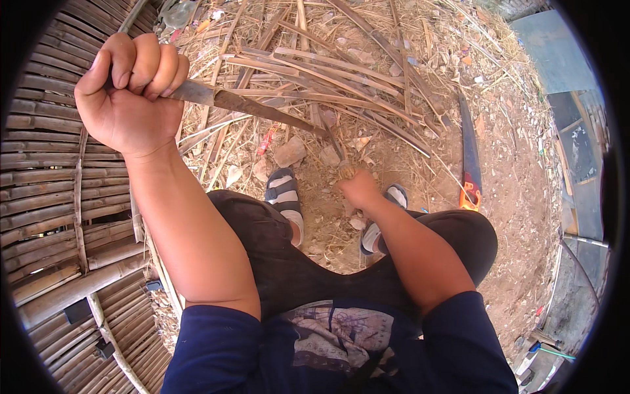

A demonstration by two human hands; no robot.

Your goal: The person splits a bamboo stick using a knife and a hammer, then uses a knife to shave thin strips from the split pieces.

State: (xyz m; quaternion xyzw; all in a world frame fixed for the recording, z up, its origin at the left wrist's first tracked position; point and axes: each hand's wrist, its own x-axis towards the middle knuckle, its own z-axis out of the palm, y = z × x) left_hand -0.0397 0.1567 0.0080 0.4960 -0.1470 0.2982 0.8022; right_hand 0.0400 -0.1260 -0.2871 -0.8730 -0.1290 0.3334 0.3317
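My left hand [134, 92] is raised at the upper left, its fingers wrapped round one end of a bamboo strip [262, 111]. The strip slopes down to the right, over the ground beyond my feet. Lower and nearer the middle, my right hand [361, 188] is closed on the light wooden handle of a knife [335, 144]. The knife's narrow blade points away from me and meets or crosses the strip's far end; whether it touches cannot be told. Several split bamboo strips [328, 72] lie in a loose pile beyond both hands.
A handsaw [470, 148] with an orange handle lies on the dirt at the right. A bamboo slat wall [46, 157] stands close on my left. Stones [290, 152] and shavings lie around my sandalled feet [283, 192]. Grey sheets [558, 52] are at the far right.
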